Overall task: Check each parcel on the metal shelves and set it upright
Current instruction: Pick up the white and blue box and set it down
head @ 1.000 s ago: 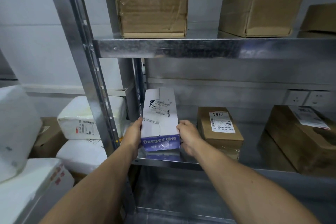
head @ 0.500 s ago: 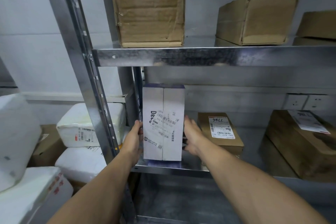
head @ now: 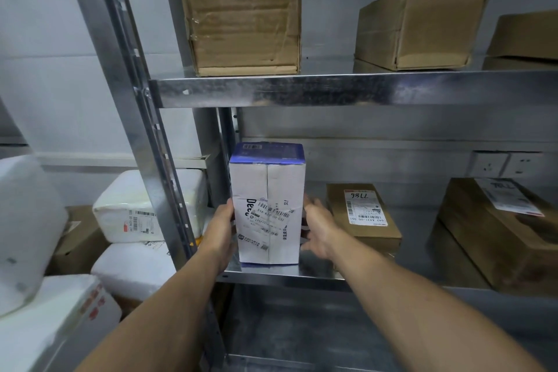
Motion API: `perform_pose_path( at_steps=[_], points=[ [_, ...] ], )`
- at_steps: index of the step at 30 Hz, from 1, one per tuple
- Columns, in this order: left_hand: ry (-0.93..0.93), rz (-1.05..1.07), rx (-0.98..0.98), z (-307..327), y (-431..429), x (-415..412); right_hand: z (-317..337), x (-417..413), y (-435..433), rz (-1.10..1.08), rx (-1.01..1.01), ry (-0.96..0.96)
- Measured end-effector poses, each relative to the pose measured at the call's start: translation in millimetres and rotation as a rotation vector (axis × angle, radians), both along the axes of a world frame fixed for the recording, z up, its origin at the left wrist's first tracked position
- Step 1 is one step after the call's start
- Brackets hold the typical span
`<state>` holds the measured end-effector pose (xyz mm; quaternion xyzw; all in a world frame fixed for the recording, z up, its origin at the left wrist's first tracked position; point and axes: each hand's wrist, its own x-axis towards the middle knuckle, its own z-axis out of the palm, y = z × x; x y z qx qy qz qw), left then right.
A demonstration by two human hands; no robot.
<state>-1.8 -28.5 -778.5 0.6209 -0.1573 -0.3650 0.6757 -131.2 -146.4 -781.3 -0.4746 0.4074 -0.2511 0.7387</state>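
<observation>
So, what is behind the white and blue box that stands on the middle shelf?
Above and beside the white and blue box only the shelf's rear post and the grey back wall show. The space right behind it is hidden by the box itself.

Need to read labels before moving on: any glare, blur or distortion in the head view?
Head view: white parcel label readable; right hand slightly motion-blurred; glare streaks on the upper shelf edge; wide-angle lens bends the shelf post; far-right parcel label soft.
</observation>
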Motion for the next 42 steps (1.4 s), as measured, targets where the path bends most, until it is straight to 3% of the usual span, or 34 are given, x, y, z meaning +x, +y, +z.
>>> perform_pose_path(
  at_steps=[20,25,33,42],
  points=[
    [-0.032,0.020,0.004,-12.6,-6.3,13.8,-7.3,2.8,-17.7,-0.061,-0.210,0.025],
    [0.067,0.032,-0.030,-18.0,-3.3,15.3,-5.7,5.2,-20.4,-0.094,-0.219,-0.028],
    [0.404,-0.055,-0.051,-11.3,-6.8,19.6,-7.1,6.6,-21.7,-0.073,-0.159,-0.056],
    [0.271,-0.148,-0.069,-14.0,-6.5,20.7,-13.4,8.1,-24.0,-0.095,-0.166,-0.084]
  ],
)
